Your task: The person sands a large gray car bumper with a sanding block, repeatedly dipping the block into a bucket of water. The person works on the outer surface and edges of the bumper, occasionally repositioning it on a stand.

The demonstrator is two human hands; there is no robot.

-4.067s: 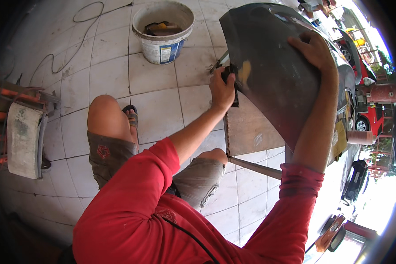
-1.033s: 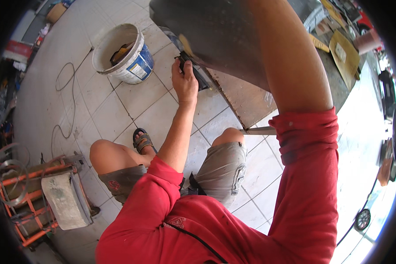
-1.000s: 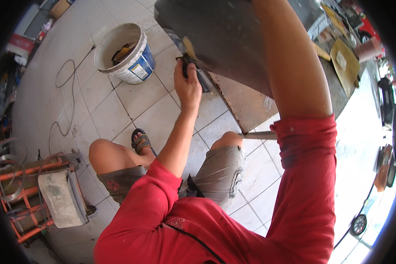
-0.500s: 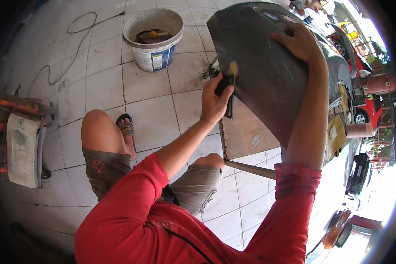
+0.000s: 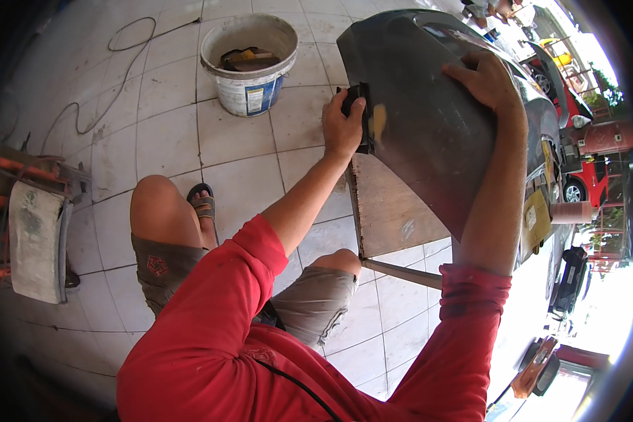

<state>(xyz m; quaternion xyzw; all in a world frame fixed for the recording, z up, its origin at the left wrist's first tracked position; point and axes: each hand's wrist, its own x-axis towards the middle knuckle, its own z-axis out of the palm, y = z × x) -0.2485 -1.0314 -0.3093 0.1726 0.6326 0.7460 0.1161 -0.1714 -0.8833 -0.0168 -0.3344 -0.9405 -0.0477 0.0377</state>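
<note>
A dark grey car bumper (image 5: 429,133) stands in front of me, its left edge facing my left hand (image 5: 342,126). That hand is closed around a black sanding block (image 5: 363,119), which is pressed along the bumper's left edge. A tan filler patch (image 5: 379,121) shows on the grey surface just right of the block. Higher up on the bumper's right side rests my right hand (image 5: 487,79), its palm down and fingers stretched over the curve. The underside of the block and its contact face are hidden.
Beneath the bumper is a wooden board (image 5: 394,204) on a metal-legged stand (image 5: 401,273). A white bucket (image 5: 250,88) with dark items inside stands beyond my left hand. A thin cable (image 5: 130,74) trails over the tiled floor, and a whitish panel (image 5: 41,243) leans at left.
My left hand has slid a little farther away along the bumper's edge with the sanding block, uncovering more of the tan patch. The right hand stays on the bumper.
</note>
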